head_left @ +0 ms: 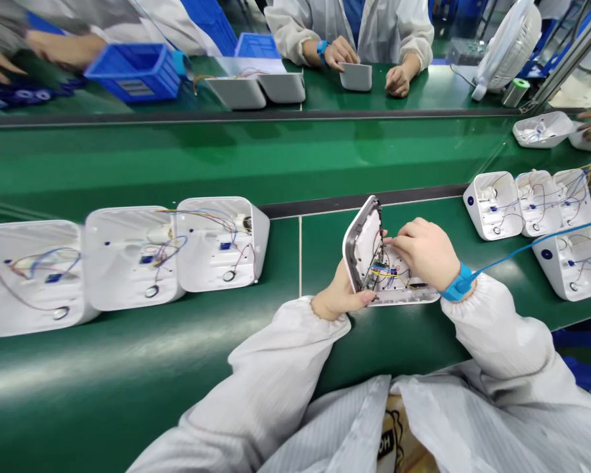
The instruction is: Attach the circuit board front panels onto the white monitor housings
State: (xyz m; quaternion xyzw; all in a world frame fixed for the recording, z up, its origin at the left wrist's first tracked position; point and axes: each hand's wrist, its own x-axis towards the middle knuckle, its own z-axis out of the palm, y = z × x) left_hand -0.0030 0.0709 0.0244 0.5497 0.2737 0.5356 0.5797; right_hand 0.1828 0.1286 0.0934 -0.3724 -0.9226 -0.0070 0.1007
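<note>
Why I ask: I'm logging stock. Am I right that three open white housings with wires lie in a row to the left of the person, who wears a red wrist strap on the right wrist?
Not quite: the wrist strap is blue, not red, as the head view shows. The three open white housings do lie in a row to the left.

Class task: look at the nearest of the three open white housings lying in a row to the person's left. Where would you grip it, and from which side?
Probably the open housing by its right outer wall, coming from the right: that side is free, the left one abuts its neighbour, and loose wires fill the cavity.

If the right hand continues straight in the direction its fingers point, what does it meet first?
The right hand points left; it would probably first meet the upright white cover that the left hand props up, though depth is unclear.
</note>
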